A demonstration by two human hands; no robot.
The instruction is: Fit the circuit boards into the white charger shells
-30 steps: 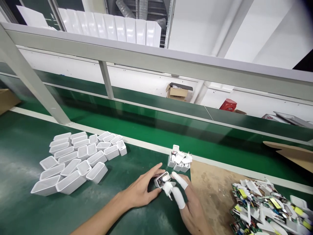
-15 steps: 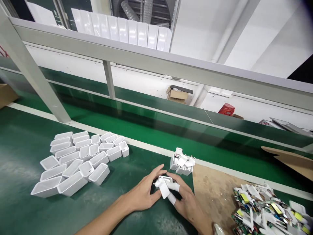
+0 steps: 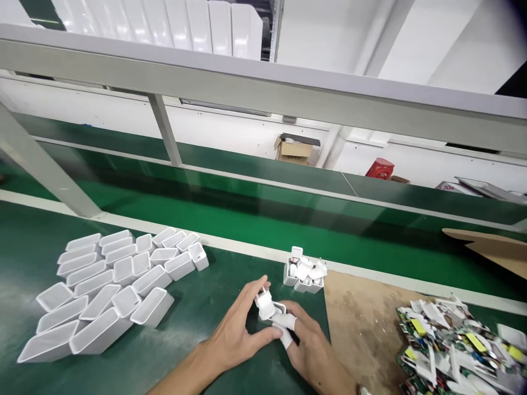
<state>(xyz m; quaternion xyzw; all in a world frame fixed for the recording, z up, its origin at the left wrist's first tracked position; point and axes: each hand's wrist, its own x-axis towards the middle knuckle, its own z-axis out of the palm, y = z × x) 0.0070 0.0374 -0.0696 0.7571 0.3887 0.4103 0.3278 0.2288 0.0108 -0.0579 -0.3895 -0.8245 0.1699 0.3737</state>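
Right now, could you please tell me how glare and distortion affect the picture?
In the head view, glints streak the glossy white panels up top; the white plug adapter looks bright, with little surface detail; the leftmost open white case looks stretched toward the edge; the upper-right corner falls dark.

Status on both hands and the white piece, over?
Right hand: covered fingers gripping white plug piece. Left hand: curved alongside, contact unclear. Filled white cases just beyond, not touching.
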